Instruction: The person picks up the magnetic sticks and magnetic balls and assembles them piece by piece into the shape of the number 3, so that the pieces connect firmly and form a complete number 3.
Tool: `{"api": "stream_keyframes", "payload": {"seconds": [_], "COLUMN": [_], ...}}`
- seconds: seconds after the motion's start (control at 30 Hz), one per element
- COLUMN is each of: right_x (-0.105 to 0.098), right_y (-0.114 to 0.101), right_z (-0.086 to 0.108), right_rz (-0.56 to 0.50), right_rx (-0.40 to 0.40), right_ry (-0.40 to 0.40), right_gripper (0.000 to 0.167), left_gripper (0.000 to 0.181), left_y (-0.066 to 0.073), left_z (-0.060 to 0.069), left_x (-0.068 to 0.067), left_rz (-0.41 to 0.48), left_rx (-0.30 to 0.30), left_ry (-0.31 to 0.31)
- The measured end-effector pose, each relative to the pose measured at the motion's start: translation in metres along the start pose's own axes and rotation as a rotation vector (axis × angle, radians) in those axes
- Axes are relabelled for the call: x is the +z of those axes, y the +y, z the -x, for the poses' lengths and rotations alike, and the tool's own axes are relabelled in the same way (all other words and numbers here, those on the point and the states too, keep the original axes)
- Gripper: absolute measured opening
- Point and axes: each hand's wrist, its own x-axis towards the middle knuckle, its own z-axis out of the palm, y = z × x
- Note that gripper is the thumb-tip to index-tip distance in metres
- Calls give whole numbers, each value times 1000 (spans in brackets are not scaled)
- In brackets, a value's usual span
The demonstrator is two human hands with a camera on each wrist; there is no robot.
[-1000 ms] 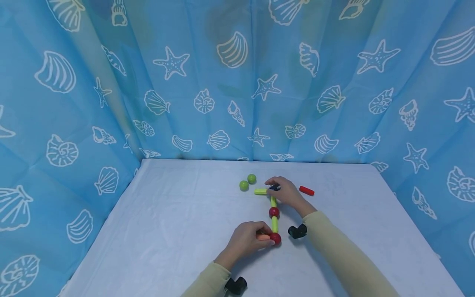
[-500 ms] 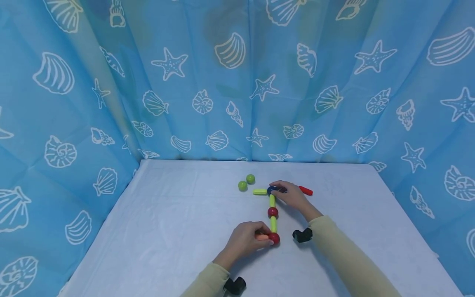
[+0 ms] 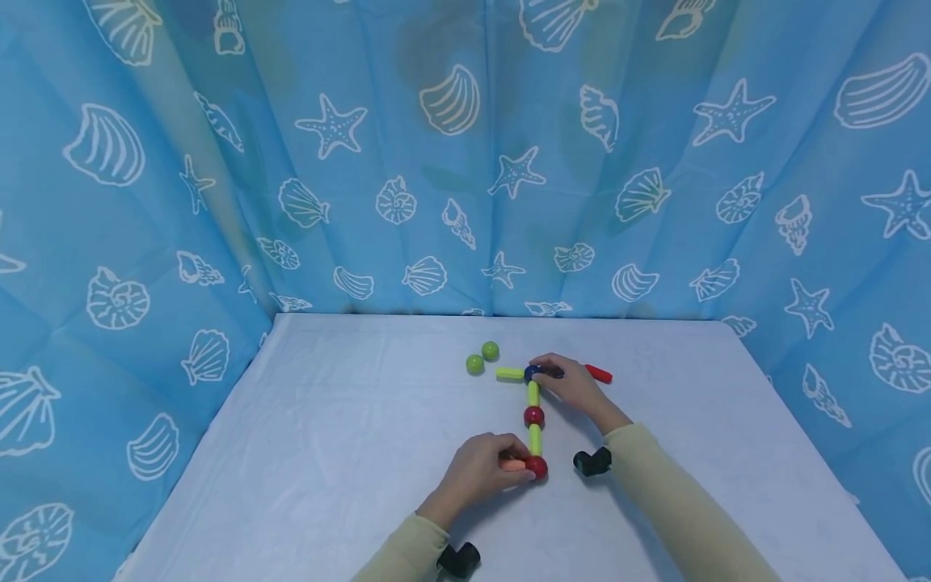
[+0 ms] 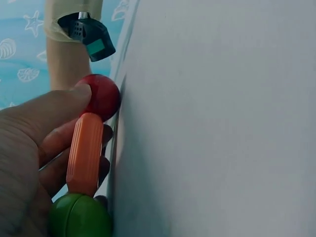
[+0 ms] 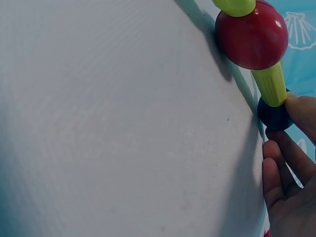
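The left hand (image 3: 480,467) grips an orange rod (image 3: 512,465), its thumb on the nearer red ball (image 3: 537,467); a green ball (image 4: 80,217) sits at the rod's other end. A yellow-green line, rod (image 3: 535,440), middle red ball (image 3: 534,415) and second rod (image 3: 533,394), runs right of the surface's centre toward the dark blue ball (image 3: 532,373), which the right hand (image 3: 576,384) pinches. A sideways tug by either hand would likely part a joint, as the rods seem merely butted against round balls; the unheld middle ball looks likeliest to roll. Around these, two lime-green balls (image 3: 482,357) lie toward the table's (image 3: 327,444) far edge, a third yellow-green rod (image 3: 510,373) points at the left edge, a black wrist camera (image 3: 592,461) hangs beside the line, and a red rod (image 3: 600,373) lies beyond the right hand, which blocks the blue ball's right side.
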Motion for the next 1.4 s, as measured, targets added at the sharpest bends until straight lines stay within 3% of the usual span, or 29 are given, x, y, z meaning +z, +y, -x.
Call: {"api": "stream_keyframes", "payload": {"seconds": [0.17, 0.3, 0.4, 0.57, 0.73, 0.9, 1.1, 1.4], "right_x": [-1, -1, -1, -1, -1, -1, -2, -2], "right_y": [3, 2, 1, -1, 0, -1, -1, -2], "right_z": [-1, -1, 0, 1, 0, -1, -1, 0], "right_rz": [-1, -3, -6, -8, -12, -25, -27, -22], "right_rx": [-15, -15, -3, 9, 14, 0, 1, 2], "right_ry": [-3, -3, -5, -12, -12, -14, -13, -15], "right_gripper": [34, 34, 34, 34, 35, 34, 35, 35], "left_gripper": [26, 30, 30, 29, 40, 54, 59, 63], "left_y": [-2, -9, -17, -32, -42, -51, -56, -59], "left_z": [0, -2, -5, -11, -24, -38, -53, -74], "left_x": [-6, -13, -19, -29, -39, -50, -59, -62], "left_rz": [72, 116, 76, -18, -109, -173, -161, -172], "left_rx": [-15, -68, -107, -122, -163, -173, -216, -214], "left_ry": [8, 58, 119, 231, 291, 302, 305, 311]}}
